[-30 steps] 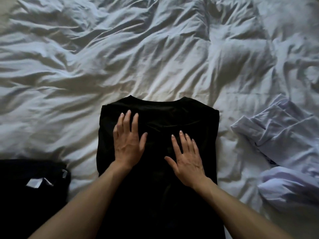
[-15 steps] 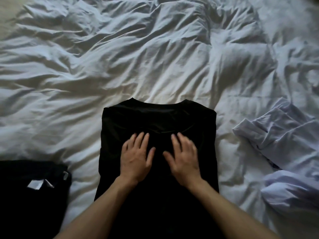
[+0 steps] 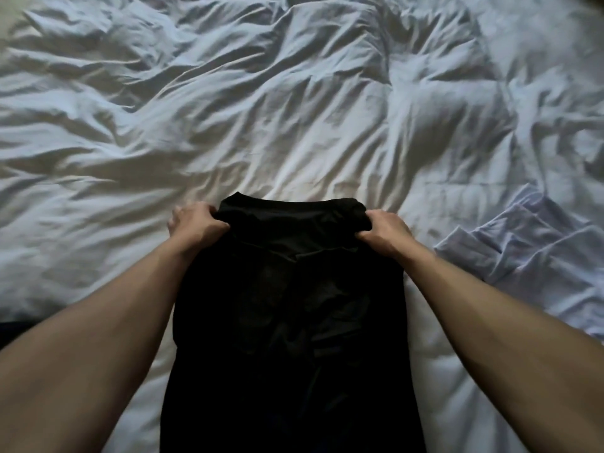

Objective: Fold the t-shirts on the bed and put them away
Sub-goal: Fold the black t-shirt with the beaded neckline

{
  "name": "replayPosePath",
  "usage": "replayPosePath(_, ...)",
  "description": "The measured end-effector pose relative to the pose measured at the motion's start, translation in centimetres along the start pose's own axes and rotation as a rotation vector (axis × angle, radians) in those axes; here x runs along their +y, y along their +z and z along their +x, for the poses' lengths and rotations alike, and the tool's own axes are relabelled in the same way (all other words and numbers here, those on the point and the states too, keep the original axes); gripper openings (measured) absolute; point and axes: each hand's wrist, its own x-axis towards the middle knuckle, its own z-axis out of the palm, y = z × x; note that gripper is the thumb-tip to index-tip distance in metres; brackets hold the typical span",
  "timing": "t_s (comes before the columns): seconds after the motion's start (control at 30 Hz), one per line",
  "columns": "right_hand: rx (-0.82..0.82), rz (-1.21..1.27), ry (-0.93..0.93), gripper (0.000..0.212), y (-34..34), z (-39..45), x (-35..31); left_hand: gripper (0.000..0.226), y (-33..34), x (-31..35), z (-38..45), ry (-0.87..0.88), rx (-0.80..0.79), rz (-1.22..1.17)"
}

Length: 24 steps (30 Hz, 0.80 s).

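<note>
Now | left hand, right hand: fingers clamped on black t-shirt shoulders | rumpled white duvet

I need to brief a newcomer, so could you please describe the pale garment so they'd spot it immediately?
On the rumpled white bed, look right of the black t-shirt that both hands grip. The pale garment lies crumpled there, untouched, faintly bluer than the bedding.

The view is filled by a bed covered with a rumpled white duvet; its creases are lit dimly, with deep shadows between folds.
</note>
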Motion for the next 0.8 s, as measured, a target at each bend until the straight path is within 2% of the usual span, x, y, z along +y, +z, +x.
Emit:
replayPosePath(0.07,0.018,0.131,-0.05,0.023,-0.8,-0.3,0.1,0.036,-0.4,0.4,-0.1,0.106,-0.006,-0.1)
replayPosePath(0.13,0.054,0.229,-0.055,0.024,-1.7,-0.9,0.6,0.015,-1.0,0.5,-0.8,0.187,0.006,-0.22)
replayPosePath(0.2,0.071,0.336,-0.069,0.023,-2.5,-1.5,1.4,0.011,-1.8,0.2,-1.5,0.252,0.041,-0.288)
replayPosePath(0.3,0.071,0.441,-0.139,0.017,-3.9,-3.1,2.1,0.018,-3.3,-0.5,-3.7,0.312,0.083,-0.451)
replayPosePath(0.43,0.101,0.625,-0.174,0.017,-4.6,-6.4,2.6,0.026,-4.7,-1.6,-9.0,0.345,0.041,-0.719)
replayPosePath(0.5,0.098,0.705,-0.204,0.004,-4.5,-9.4,2.7,0.026,-4.5,-2.6,-12.3,0.347,0.022,-0.813)
replayPosePath(0.63,0.14,0.83,-0.239,0.026,-3.3,-16.9,2.9,0.027,-3.2,-5.5,-19.2,0.417,-0.017,-0.906)
replayPosePath(0.73,0.154,0.886,-0.233,0.01,-0.8,-22.2,4.1,0.03,-1.7,-7.7,-24.4,0.449,-0.086,-0.943)
replayPosePath(0.8,0.159,0.868,-0.214,0.009,1.5,-26.2,5.2,0.021,0.1,-10.0,-28.0,0.497,-0.077,-0.848)
